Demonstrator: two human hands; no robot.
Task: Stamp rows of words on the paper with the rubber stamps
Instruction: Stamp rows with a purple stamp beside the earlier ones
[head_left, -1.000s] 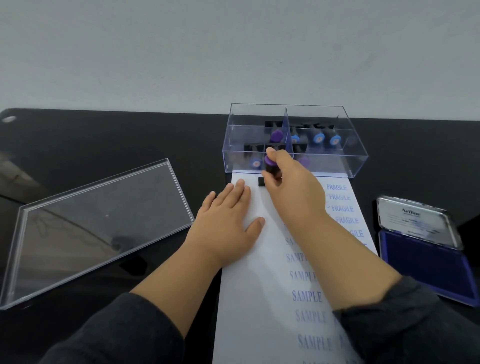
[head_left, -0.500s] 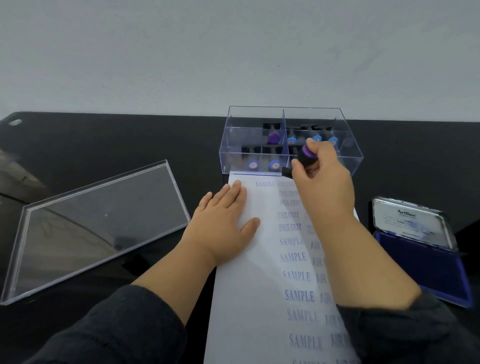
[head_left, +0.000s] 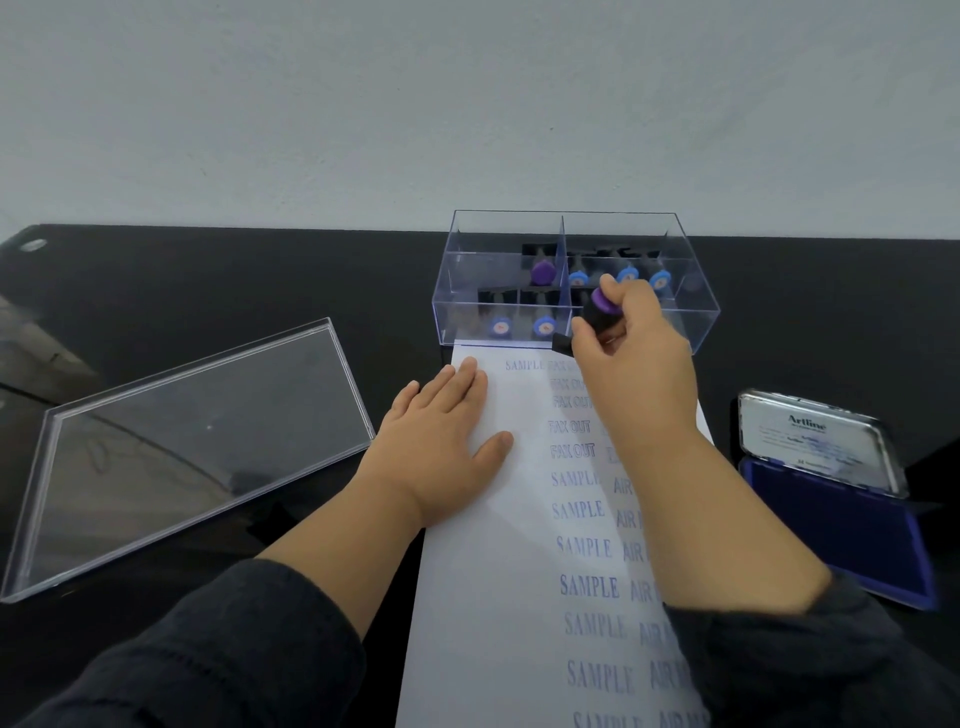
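Observation:
A long white paper (head_left: 498, 597) lies on the black table, printed with blue columns of SAMPLE, FAX OUT and AIR words. My left hand (head_left: 441, 447) rests flat on its upper left part, fingers straight. My right hand (head_left: 631, 364) grips a rubber stamp (head_left: 597, 317) with a purple knob and black base. The stamp is tilted, and its base hangs just over the paper's top edge. Directly behind it stands a clear stamp box (head_left: 571, 322) with several blue-capped stamps and one purple one.
An open blue Artline ink pad (head_left: 831, 525) lies to the right of the paper, its lid raised at the back. The box's clear lid (head_left: 182, 457) lies on the table at the left. A pale wall rises behind the table.
My right hand lifted the stamp off the paper's top left, leaving a SAMPLE print, and carried it rightward in front of the box. My left hand stayed flat on the paper.

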